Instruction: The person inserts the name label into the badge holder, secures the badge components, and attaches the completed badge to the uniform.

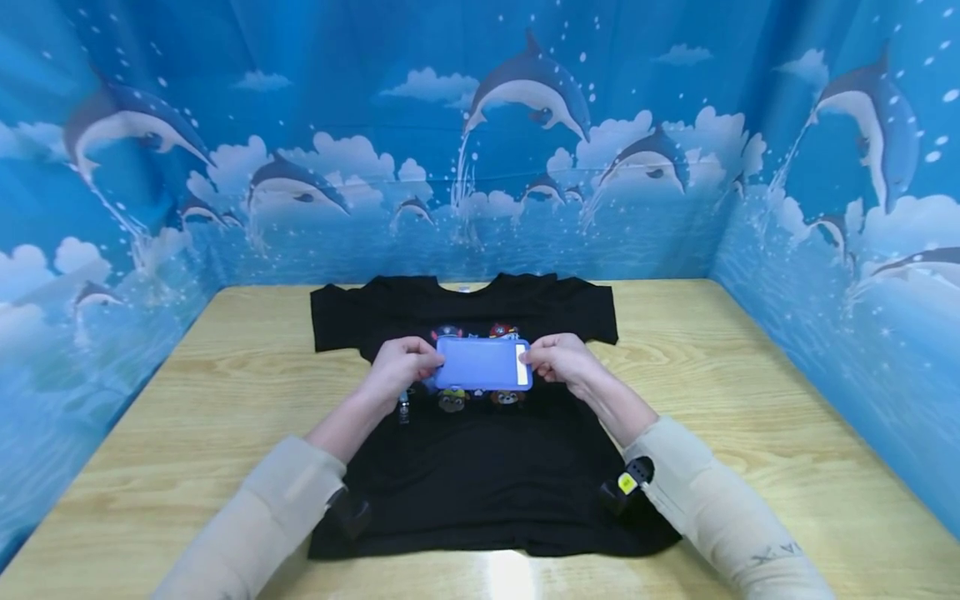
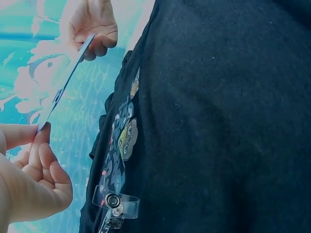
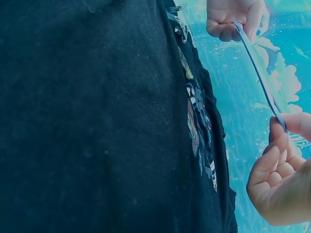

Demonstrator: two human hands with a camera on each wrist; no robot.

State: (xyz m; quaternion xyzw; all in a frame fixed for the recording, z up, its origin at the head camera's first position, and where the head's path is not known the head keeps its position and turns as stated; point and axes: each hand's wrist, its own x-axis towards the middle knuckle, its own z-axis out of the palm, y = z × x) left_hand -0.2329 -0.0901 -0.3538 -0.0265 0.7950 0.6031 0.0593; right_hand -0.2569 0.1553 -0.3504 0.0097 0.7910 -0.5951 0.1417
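Observation:
A blue badge holder (image 1: 480, 364), with a white strip near its right end, is stretched lengthwise between both hands above a black T-shirt (image 1: 495, 483). My left hand (image 1: 401, 367) pinches its left end between thumb and finger. The opposite end is pinched the same way by my right hand (image 1: 562, 360). Both wrist views show the holder edge-on, thin and flat. On the shirt, near my left hand, lies a badge clip (image 2: 119, 205) with a clear strap and metal snap. Cartoon faces printed on the shirt's chest are partly covered by the holder in the head view.
The shirt lies spread out, neck away from me, on a light wood table (image 1: 750, 375). A blue curtain (image 1: 360, 83) printed with dolphins stands along the back and both sides. Each wrist wears a strapped device, the right one with a yellow tag (image 1: 627, 482).

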